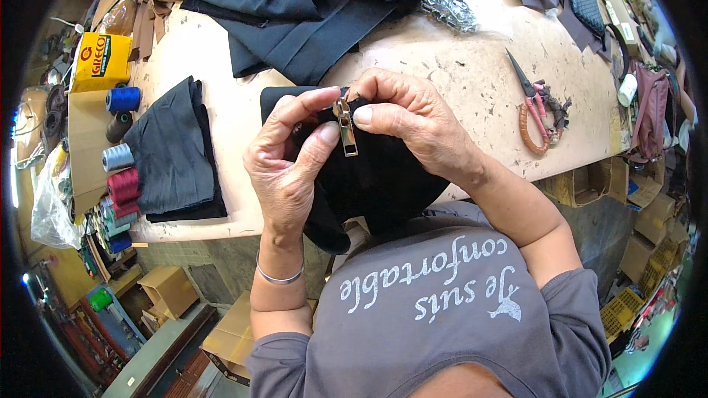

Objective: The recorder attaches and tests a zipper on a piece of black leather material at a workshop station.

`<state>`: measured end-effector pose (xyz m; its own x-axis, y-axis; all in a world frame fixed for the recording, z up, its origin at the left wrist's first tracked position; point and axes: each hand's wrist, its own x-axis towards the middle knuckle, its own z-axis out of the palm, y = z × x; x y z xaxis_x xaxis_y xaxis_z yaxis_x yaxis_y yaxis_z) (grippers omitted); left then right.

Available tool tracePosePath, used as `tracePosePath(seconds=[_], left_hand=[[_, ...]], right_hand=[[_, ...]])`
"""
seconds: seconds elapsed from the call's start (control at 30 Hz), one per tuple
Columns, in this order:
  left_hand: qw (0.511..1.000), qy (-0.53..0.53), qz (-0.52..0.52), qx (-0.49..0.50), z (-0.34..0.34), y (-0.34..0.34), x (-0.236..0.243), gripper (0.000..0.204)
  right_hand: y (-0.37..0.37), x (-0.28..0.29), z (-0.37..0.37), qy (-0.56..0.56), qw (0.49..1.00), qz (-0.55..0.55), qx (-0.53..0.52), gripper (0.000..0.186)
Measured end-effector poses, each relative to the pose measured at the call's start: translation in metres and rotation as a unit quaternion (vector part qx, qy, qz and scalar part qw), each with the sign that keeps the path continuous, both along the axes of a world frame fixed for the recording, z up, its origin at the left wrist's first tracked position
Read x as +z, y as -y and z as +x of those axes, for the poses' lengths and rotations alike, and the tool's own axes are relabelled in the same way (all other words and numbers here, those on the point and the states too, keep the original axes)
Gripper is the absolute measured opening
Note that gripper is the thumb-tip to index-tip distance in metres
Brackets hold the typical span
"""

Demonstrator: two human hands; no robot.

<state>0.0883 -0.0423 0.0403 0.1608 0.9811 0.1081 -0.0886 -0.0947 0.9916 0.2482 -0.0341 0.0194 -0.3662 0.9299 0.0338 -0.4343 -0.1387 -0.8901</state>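
A metal zipper [348, 140] with a long rectangular pull tab hangs between my two hands, at the top of a piece of black fabric [383, 184]. My left hand [291, 151] pinches the zipper's left side, thumb and forefinger close to the slider. From the other side my right hand [413, 121] grips the zipper's upper end with thumb and fingertips. Below them the black fabric drapes over the table's near edge towards my lap. The fingers partly hide the zipper teeth and tape.
Folded black cloth [181, 155] lies at left, beside several thread spools [122, 99] and a yellow box [101, 63]. A larger heap of dark fabric [295, 15] covers the table's far side. Scissors [532, 107] with wrapped handles rest at right. Crumpled clear plastic [450, 6] sits beyond.
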Motion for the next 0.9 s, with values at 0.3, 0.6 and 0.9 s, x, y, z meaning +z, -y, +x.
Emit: tracePosePath(seconds=[0.3, 0.6, 0.9], left_hand=[[1.000, 0.000, 0.003, -0.008, -0.0012, -0.0015, -0.0010, 0.026], [1.000, 0.013, 0.009, -0.006, 0.0012, -0.0017, -0.0015, 0.023], [1.000, 0.003, 0.002, -0.012, -0.0001, -0.0020, -0.0016, 0.025]], right_hand=[[0.0004, 0.0001, -0.0010, 0.001, 1.000, -0.008, -0.005, 0.009], [-0.0008, -0.0015, -0.0003, 0.006, 1.000, -0.010, -0.006, 0.009], [0.0001, -0.0022, 0.0006, 0.004, 1.000, -0.006, -0.005, 0.009]])
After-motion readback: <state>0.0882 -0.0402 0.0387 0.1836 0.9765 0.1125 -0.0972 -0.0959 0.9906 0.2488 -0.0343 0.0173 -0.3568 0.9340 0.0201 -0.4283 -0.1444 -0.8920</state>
